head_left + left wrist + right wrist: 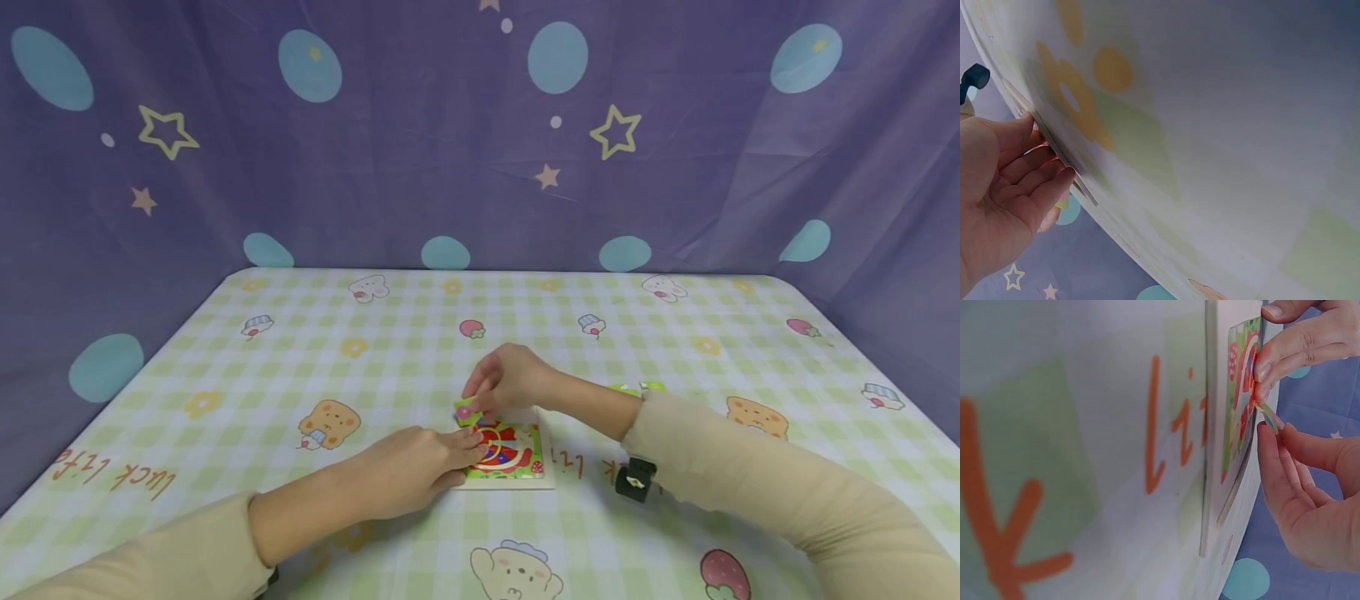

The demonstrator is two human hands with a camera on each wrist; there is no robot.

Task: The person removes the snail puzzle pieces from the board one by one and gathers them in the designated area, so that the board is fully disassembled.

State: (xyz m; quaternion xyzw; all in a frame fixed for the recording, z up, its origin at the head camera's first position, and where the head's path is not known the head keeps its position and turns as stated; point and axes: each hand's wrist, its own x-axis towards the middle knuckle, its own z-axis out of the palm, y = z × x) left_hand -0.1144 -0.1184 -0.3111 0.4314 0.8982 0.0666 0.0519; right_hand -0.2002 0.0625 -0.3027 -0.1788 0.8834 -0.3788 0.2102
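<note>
A pale-framed picture puzzle board [550,472] lies on the table, its face showing a red and blue wheel-like picture on green. My right hand [513,380] pinches a small green puzzle piece [465,412] with a pink flower over the board's far left corner. In the right wrist view that puzzle piece [1270,419] stands tilted between thumb and fingertip, close by the board's face. My left hand [416,467] rests on the board's left side, its fingertips touching the laid pieces. The left wrist view shows the left hand [1013,181] along the board's edge.
Beyond my right forearm lie green puzzle pieces [651,387], partly hidden by the sleeve. A checked tablecloth [420,358] with cartoon prints covers the table. Behind it hangs a purple curtain [420,150]. A black wrist strap [636,479] sits on my right sleeve.
</note>
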